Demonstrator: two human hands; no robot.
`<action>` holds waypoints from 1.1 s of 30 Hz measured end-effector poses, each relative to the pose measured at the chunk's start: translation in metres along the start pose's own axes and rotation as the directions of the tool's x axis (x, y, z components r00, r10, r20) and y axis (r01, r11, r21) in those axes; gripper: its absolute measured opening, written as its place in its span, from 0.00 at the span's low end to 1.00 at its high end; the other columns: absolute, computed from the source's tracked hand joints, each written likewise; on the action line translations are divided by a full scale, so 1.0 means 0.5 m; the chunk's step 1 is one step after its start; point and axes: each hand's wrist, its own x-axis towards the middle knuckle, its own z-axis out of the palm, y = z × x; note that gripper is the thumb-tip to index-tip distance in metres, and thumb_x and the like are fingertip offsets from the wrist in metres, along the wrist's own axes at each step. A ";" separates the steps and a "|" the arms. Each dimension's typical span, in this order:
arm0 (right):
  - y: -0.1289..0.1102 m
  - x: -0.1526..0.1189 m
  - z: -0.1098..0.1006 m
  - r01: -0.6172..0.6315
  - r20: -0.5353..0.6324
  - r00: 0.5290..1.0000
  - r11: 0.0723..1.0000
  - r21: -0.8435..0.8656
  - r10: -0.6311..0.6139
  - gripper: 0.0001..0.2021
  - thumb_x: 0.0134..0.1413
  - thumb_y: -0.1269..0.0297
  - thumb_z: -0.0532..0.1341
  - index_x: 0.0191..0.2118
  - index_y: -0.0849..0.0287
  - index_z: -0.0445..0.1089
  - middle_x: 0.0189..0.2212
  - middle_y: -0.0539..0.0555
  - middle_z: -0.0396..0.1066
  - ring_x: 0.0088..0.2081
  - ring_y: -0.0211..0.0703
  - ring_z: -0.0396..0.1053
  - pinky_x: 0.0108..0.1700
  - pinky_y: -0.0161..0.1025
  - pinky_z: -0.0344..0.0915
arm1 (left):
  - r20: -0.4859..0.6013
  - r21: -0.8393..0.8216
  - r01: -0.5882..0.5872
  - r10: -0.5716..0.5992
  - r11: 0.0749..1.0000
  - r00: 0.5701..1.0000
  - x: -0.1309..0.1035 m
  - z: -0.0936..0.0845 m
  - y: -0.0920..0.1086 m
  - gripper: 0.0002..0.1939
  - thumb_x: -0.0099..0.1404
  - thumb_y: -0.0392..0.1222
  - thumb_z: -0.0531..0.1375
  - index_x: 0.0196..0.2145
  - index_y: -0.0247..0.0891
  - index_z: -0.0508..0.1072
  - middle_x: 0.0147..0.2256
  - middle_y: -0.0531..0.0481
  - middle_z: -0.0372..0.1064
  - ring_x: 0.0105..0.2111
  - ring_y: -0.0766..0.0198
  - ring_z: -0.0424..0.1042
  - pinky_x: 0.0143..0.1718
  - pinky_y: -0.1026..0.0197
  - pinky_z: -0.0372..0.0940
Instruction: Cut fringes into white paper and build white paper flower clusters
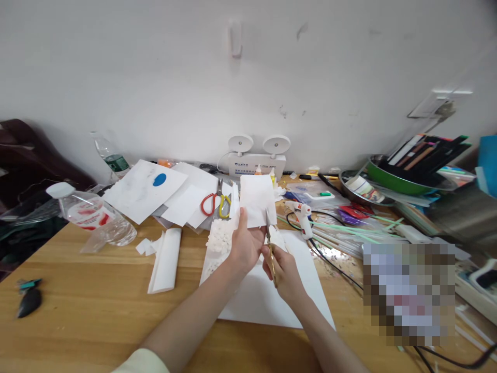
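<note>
Soft, even light, faint shadows, wide-angle stretching at edges

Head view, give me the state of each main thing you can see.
Small white sheet: held up in the left hand
Gold-handled scissors: in the right hand, blades at the sheet's lower right edge
Red-labelled bottle: capped
White glue gun: unheld, cord attached
Green bowl: holding pens
Long white paper: folded

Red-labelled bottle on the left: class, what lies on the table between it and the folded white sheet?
A few small white scraps lie between the red-labelled bottle and the folded white sheet, as the head view shows.
</note>
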 end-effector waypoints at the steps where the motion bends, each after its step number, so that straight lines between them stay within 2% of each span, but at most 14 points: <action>1: -0.002 0.000 0.000 -0.004 -0.003 1.000 1.000 -0.009 0.004 0.24 0.50 0.41 0.50 0.18 0.56 0.55 0.10 0.44 0.53 0.13 0.33 0.50 0.16 0.32 0.49 | -0.001 0.001 0.000 0.000 1.000 1.000 0.000 0.001 0.000 0.23 0.65 0.52 0.46 0.48 0.35 0.68 0.47 0.44 0.69 0.46 0.61 0.68 0.47 0.61 0.62; 9: -0.005 -0.002 -0.001 -0.033 0.019 0.999 0.999 0.037 0.032 0.24 0.49 0.40 0.50 0.19 0.56 0.55 0.09 0.44 0.52 0.12 0.32 0.48 0.14 0.32 0.47 | -0.019 0.001 -0.024 0.024 1.000 1.000 0.002 0.000 0.000 0.23 0.65 0.50 0.46 0.50 0.34 0.67 0.47 0.44 0.69 0.46 0.60 0.69 0.45 0.61 0.63; 14: -0.012 -0.003 -0.009 0.080 0.011 0.997 0.997 0.019 -0.080 0.25 0.51 0.41 0.49 0.16 0.56 0.53 0.11 0.46 0.52 0.16 0.33 0.50 0.16 0.32 0.47 | 0.097 0.024 0.088 -0.090 0.996 0.991 -0.001 -0.014 -0.006 0.28 0.63 0.56 0.46 0.49 0.32 0.68 0.41 0.41 0.72 0.41 0.55 0.71 0.41 0.57 0.66; 17: -0.020 -0.002 -0.013 0.097 0.000 0.995 0.995 0.030 -0.097 0.25 0.50 0.40 0.48 0.16 0.56 0.52 0.12 0.46 0.51 0.16 0.34 0.49 0.17 0.33 0.47 | 0.121 0.063 0.124 -0.131 0.990 0.984 -0.006 -0.020 -0.013 0.29 0.62 0.56 0.46 0.49 0.32 0.68 0.37 0.40 0.74 0.38 0.53 0.73 0.37 0.55 0.68; 20: -0.025 -0.001 -0.017 0.093 -0.009 0.996 0.994 0.052 -0.092 0.25 0.50 0.40 0.48 0.16 0.56 0.52 0.12 0.46 0.51 0.16 0.33 0.49 0.17 0.33 0.47 | 0.094 0.105 0.141 -0.151 0.984 0.984 -0.011 -0.020 -0.019 0.28 0.62 0.56 0.47 0.50 0.33 0.67 0.36 0.40 0.74 0.35 0.53 0.73 0.33 0.55 0.68; 25: -0.022 0.001 -0.021 0.112 -0.013 0.994 0.991 0.068 -0.112 0.25 0.51 0.41 0.49 0.16 0.56 0.53 0.11 0.46 0.51 0.16 0.33 0.49 0.16 0.33 0.46 | 0.023 0.134 0.111 -0.115 0.985 0.993 -0.016 -0.014 -0.023 0.27 0.63 0.54 0.47 0.49 0.31 0.68 0.34 0.40 0.74 0.33 0.54 0.74 0.29 0.57 0.69; 29: -0.017 0.002 -0.026 0.130 -0.016 0.991 0.990 0.054 -0.129 0.24 0.52 0.43 0.48 0.17 0.56 0.53 0.12 0.46 0.52 0.16 0.34 0.50 0.17 0.33 0.48 | -0.031 0.162 0.160 -0.157 0.974 0.987 -0.018 -0.011 -0.025 0.26 0.64 0.53 0.46 0.47 0.29 0.70 0.33 0.40 0.75 0.31 0.54 0.74 0.25 0.58 0.69; 33: -0.012 0.002 -0.027 0.140 -0.016 0.990 0.989 0.056 -0.139 0.24 0.52 0.43 0.49 0.17 0.56 0.53 0.12 0.46 0.52 0.16 0.34 0.50 0.18 0.33 0.47 | -0.002 0.162 0.104 -0.105 0.981 0.994 -0.019 -0.016 -0.031 0.23 0.64 0.50 0.47 0.45 0.31 0.71 0.34 0.41 0.75 0.33 0.55 0.74 0.26 0.60 0.69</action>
